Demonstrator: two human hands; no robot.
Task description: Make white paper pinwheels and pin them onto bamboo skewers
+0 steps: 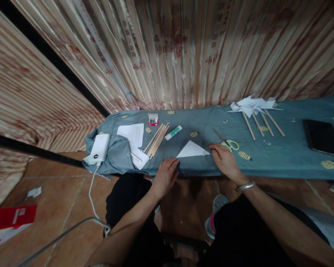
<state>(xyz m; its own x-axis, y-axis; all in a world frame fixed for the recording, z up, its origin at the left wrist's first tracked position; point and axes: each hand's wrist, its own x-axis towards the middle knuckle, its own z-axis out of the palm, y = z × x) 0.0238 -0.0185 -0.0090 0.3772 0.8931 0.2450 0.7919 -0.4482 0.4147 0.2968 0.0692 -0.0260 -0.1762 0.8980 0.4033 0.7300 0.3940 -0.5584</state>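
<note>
A white folded paper triangle [193, 150] lies on the blue-green cloth with its peak pointing away from me. My left hand [165, 175] has its bent fingers together at the triangle's left corner. At the right corner, the fingertips of my right hand [225, 162] close on the paper; a silver bangle circles that wrist. Scissors with pale green handles [230, 145] lie just beyond my right hand. A glue stick [173, 132] rests beyond the triangle, to the left. Beside it is a bundle of thin wooden sticks [159, 141].
White paper pinwheels [250, 106] on wooden sticks lie at the back right. A dark phone or tablet [323, 137] sits far right. Left are paper sheets [135, 134], a small red-and-white box of pins [153, 119] and a white power bank [100, 147] with a cable. A curtain [169, 55] hangs behind.
</note>
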